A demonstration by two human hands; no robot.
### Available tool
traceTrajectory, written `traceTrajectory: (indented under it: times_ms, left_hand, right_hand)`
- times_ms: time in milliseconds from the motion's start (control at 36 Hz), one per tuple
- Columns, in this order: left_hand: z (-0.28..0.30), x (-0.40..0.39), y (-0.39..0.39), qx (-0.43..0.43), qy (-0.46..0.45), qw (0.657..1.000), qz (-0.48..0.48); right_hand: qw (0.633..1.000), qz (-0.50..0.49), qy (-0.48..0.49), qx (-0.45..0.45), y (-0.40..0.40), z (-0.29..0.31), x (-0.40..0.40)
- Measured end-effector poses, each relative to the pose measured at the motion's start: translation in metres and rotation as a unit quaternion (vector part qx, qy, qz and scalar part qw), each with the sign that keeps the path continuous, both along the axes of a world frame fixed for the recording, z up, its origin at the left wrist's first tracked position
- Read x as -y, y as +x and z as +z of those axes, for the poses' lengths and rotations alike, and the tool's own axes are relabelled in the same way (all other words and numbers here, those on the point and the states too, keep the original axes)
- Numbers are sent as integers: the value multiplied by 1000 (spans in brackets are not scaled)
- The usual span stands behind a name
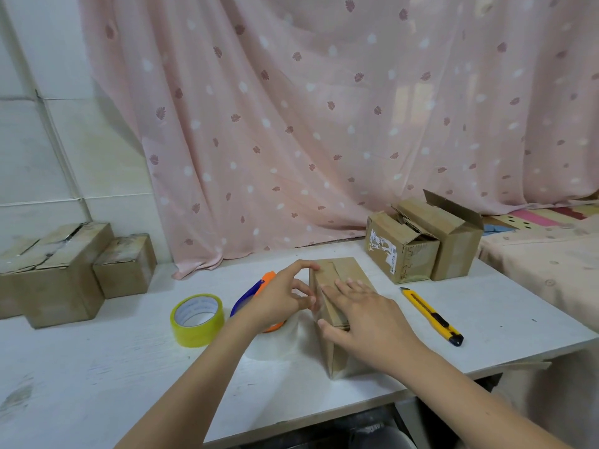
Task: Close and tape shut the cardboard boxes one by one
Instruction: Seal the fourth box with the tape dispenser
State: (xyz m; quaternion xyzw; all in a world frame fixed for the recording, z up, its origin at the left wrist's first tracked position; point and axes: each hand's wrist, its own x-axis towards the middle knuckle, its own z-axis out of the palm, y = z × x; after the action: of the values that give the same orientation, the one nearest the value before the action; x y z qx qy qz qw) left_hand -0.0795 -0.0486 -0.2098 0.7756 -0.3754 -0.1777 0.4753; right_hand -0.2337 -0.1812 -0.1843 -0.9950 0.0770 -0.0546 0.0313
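Brown cardboard box (337,277), flaps shut; right hand (363,306) flat on top; left hand (278,294) fingers pinching clear tape.

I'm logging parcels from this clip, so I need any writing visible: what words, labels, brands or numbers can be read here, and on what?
No text is legible in the head view.
Torn white shipping label on the open box: print too small and blurred to read.
Inner core of the yellow tape roll: faint marks, unreadable.
Yellow utility knife: no readable brand.
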Motion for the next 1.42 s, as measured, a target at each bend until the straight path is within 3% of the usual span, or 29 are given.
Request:
traceTrajectory:
  times_ms: [444, 778, 889, 972, 1083, 1194, 1278, 1417]
  left_hand:
    - [1, 4, -11, 46, 38, 998, 14]
    - [2, 11, -18, 172, 107, 977, 62]
    - [5, 10, -14, 145, 75, 976, 144]
    - [18, 11, -20, 16, 26, 978, 205]
    - [38, 14, -31, -111, 45, 973, 199]
    - [47, 23, -39, -110, 152, 968, 166]
    - [46, 36, -44, -122, 180, 964, 152]
    - [45, 51, -46, -47, 226, 961, 149]
  right_hand:
    - [1000, 3, 6, 9, -1, 2, -2]
    - [1000, 15, 2, 15, -1, -2, 0]
    - [996, 49, 47, 63, -4, -5, 5]
    - [990, 43, 80, 106, -7, 2, 7]
    - [940, -100, 272, 183, 5, 18, 32]
    - [890, -209, 393, 101, 26, 15, 65]
    - [861, -219, 458, 26, 26, 14, 67]
    - [842, -225, 490, 12, 26, 16, 67]
